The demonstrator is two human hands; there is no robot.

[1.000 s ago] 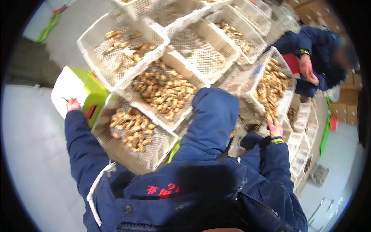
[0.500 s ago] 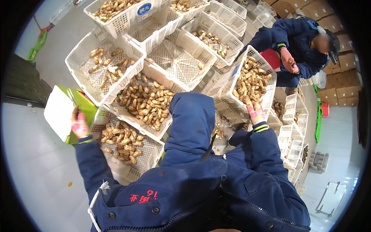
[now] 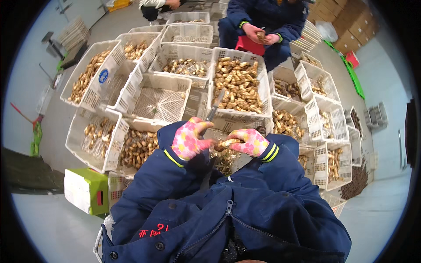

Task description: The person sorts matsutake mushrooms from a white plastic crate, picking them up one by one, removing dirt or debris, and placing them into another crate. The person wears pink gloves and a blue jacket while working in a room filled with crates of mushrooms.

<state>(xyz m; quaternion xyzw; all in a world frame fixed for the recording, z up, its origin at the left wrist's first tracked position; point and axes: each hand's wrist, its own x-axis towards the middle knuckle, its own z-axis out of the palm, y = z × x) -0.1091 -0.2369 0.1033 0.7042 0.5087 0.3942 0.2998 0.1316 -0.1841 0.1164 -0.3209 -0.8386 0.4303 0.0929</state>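
Note:
In front of my lap, my left hand in a flowered pink glove is closed on a knife, its blade pointing up and away from me. Close beside it, my right hand, gloved alike, grips a mushroom with a pale stem. The mushroom's dark end points left, near my left fingers; whether they touch it I cannot tell. Just ahead stands a white plastic crate piled with pale-brown mushrooms. Below my hands lie dark scraps, partly hidden by my sleeves.
White crates with mushrooms surround me on both sides; one at centre left holds almost nothing. A green box with a white lid stands at left. Across the full crate, a co-worker on a red stool handles a mushroom. Another person crouches far left.
My left hand has come from the green box and now holds the knife. My right hand has left the full crate with a mushroom. Both are together before me; the view has turned.

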